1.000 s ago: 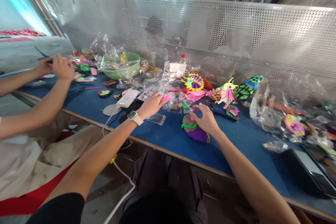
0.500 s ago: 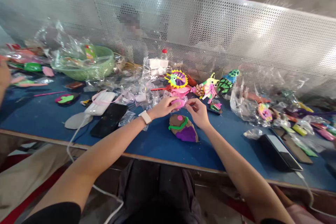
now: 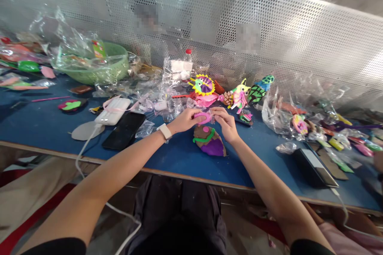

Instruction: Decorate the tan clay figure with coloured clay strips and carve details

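Note:
My left hand (image 3: 189, 120), with a pale watch band on the wrist, is closed round a lump of pink modelling clay (image 3: 202, 118). At the clay's right end my right hand (image 3: 224, 122) pinches what looks like its clear plastic wrapper (image 3: 212, 116). Exactly what lies between those fingertips is partly hidden. Just below both hands a brown leaf-shaped piece (image 3: 204, 135) lies flat on the blue table, bearing a green clay strip (image 3: 206, 140), a pink dot and a purple clay area (image 3: 213, 148).
Behind my hands stand clay animal figures (image 3: 241, 95) before a perforated metal screen (image 3: 179, 16). On the left are a green basket (image 3: 110, 75), a white power bank (image 3: 113, 112) and a black phone (image 3: 124, 130). A dark device (image 3: 314, 169) and wrapped clay lie on the right.
The pink clay and both hands have moved slightly, staying above the brown piece. The view has shifted a little. The other person's hand at the far left is out of view.

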A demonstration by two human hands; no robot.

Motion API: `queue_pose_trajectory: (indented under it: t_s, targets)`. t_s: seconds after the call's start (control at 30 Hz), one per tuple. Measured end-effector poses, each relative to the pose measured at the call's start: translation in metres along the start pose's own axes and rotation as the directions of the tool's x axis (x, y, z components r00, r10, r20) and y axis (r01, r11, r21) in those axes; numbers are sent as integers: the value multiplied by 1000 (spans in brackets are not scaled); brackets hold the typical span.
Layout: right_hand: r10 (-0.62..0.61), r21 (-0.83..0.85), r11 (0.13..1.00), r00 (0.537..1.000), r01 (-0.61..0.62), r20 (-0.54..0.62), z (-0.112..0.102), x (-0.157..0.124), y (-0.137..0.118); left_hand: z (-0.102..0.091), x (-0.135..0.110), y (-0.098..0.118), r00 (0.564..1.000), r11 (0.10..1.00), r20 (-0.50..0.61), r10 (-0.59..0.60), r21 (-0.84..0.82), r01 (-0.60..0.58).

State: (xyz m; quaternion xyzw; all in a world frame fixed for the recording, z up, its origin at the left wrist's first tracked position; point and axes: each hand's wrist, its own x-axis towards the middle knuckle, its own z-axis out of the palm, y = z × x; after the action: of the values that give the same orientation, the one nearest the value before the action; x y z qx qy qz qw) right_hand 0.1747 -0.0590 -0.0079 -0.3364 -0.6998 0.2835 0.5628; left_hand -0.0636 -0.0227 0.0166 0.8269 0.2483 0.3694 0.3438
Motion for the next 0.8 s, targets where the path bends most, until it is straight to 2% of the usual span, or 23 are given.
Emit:
queue_pose_trajectory:
  t_s: [0.13,0.33,0.6,0.8]
  targets:
    - [32,-25,999,997,-31,71,-6,3,2,1,-2,2,999,997,49,4,-83,0]
    - [-21,4,1000,993,21,113,-9,3,1,1,-2,4,1000,991,11,-6,-133,8]
    - [-69,-191,978,995,80,68,-6,1,-6,-1,-4,5,999,997,24,-35,-68,36]
    - [-93,-312,944,993,113,76,-2,-4,-11,4,-5,7,999,998,27,-45,44,43]
